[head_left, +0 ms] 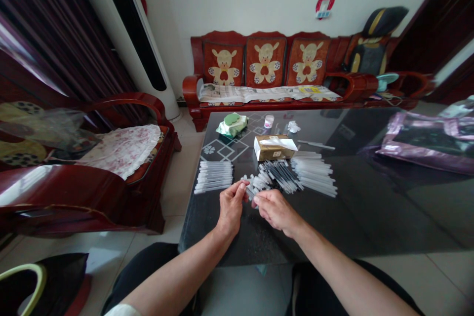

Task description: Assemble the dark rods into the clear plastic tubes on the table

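My left hand and my right hand meet over the near part of the dark table, both closed in a pinch. Between their fingertips is a slim translucent pen piece; the fingers cover much of it. Just beyond lies a heap of short whitish pen caps. Beside the caps is a pile of thin black pen refills. Further right, clear frosted pen barrels lie stacked side by side. To the left of my left hand, several whitish pens rest in a neat row.
Behind the piles stands a gold and white box. Further back are a green wipes packet, a small white cup and crumpled tissue. A purple-edged bag lies at right. The table's front edge is near my knees.
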